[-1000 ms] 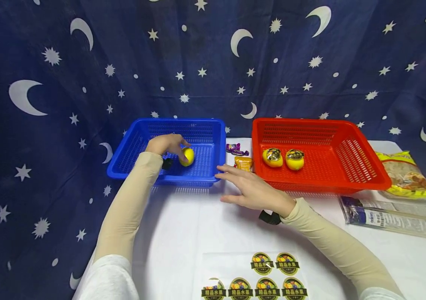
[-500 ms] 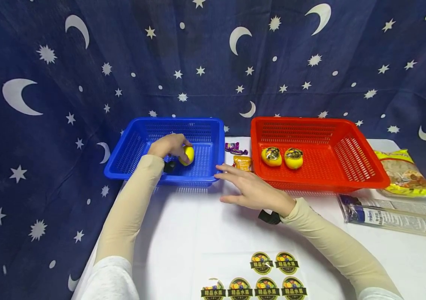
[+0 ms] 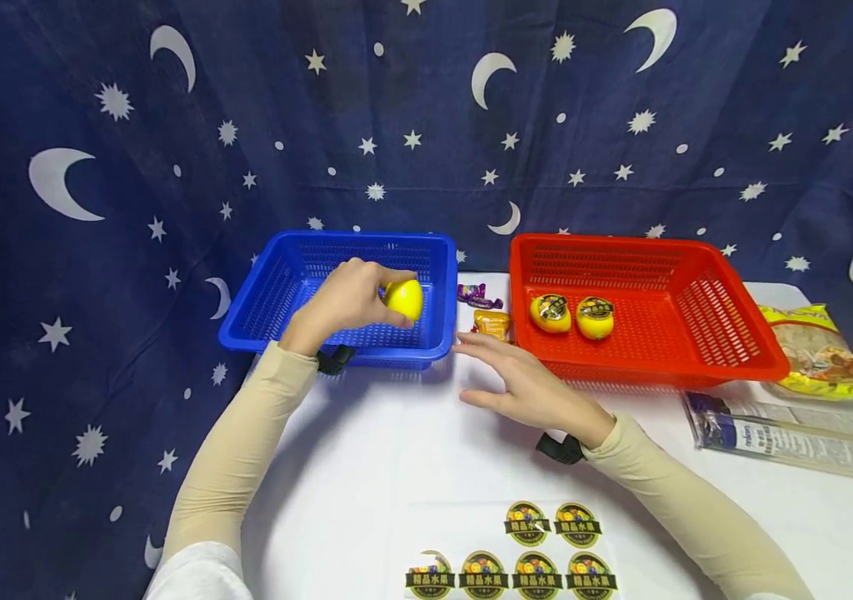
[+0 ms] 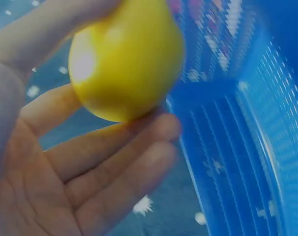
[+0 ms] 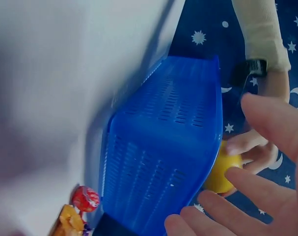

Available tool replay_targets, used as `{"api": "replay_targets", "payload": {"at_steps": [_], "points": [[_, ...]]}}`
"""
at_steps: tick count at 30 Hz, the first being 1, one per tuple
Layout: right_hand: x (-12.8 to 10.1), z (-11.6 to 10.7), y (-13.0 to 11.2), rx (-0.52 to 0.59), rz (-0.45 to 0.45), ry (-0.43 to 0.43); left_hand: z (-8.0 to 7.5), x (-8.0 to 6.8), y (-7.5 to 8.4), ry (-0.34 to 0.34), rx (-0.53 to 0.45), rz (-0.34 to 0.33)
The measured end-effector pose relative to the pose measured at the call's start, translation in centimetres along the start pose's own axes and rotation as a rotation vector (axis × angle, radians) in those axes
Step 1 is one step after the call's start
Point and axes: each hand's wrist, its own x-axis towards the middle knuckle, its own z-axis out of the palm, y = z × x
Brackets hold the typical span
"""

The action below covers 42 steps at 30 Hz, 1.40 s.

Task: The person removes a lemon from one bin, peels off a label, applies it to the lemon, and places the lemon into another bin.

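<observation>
Gripping a plain yellow lemon [image 3: 404, 298] between thumb and curled fingers, the left hand [image 3: 347, 300] held it just above the blue basket [image 3: 276, 275], clear of the mesh floor. The right hand [image 3: 527, 385] lay open, fingers straight, low over the white bench [image 3: 366, 442] between the two baskets, apparently free to receive the fruit. Two lemons bearing round labels [image 3: 571, 315] sat in the red basket [image 3: 734, 333], kept apart from the bare one. A sticker sheet [image 3: 524, 554] lay near the bench's front edge, within easy reach.
</observation>
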Motion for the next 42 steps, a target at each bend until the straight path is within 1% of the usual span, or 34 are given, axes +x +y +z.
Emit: {"api": "replay_targets", "payload": {"at_steps": [3, 5, 8, 11, 14, 17, 20, 22, 25, 29, 31, 35, 37, 39, 40, 42], "points": [[-1.0, 0.1, 0.3, 0.042, 0.014, 0.062, 0.6, -1.5, 1.7, 0.062, -0.053, 0.071], [-1.7, 0.2, 0.4, 0.072, 0.022, 0.096, 1.5, -2.7, 3.0, 0.094, -0.085, 0.109], [-3.0, 0.4, 0.6, 0.102, 0.049, 0.122, 3.6, -4.4, 4.8, 0.143, -0.118, 0.155], [-4.3, 0.6, 0.8, 0.123, 0.087, 0.106, 6.4, -5.8, 6.2, 0.164, -0.151, 0.186], [-5.4, 0.7, 1.2, 0.126, 0.116, 0.068, 9.3, -6.4, 7.1, 0.139, -0.200, 0.177], [-5.8, 1.1, 1.9, 0.128, 0.101, 0.033, 11.8, -6.5, 7.3, 0.098, -0.240, 0.134], [-5.9, 1.9, 2.8, 0.108, 0.069, 0.008, 13.7, -6.3, 7.3, 0.054, -0.255, 0.108], [-6.0, 2.5, 3.2, 0.096, 0.057, -0.008, 14.5, -6.3, 7.3, 0.026, -0.259, 0.104], [-6.1, 3.1, 3.5, 0.073, 0.071, -0.009, 15.0, -6.2, 7.5, -0.011, -0.241, 0.112], [-6.1, 3.2, 3.6, 0.050, 0.100, 0.012, 14.5, -6.1, 8.1, -0.055, -0.186, 0.124], [-6.1, 3.0, 3.5, 0.026, 0.098, 0.016, 14.2, -6.1, 8.4, -0.082, -0.157, 0.124], [-6.1, 3.0, 3.3, -0.020, 0.079, 0.000, 14.0, -6.2, 8.5, -0.138, -0.142, 0.086], [-6.3, 2.8, 3.2, -0.021, 0.095, -0.018, 14.0, -6.5, 8.5, -0.149, -0.133, 0.052], [-6.8, 2.4, 3.1, -0.024, 0.126, -0.027, 14.0, -7.0, 8.7, -0.121, -0.113, 0.019], [-7.1, 2.1, 3.0, -0.024, 0.145, -0.026, 14.0, -7.3, 9.0, -0.090, -0.094, 0.005], [-8.0, 1.4, 2.8, -0.030, 0.169, -0.006, 13.9, -8.2, 9.6, 0.006, -0.043, -0.007]]}}
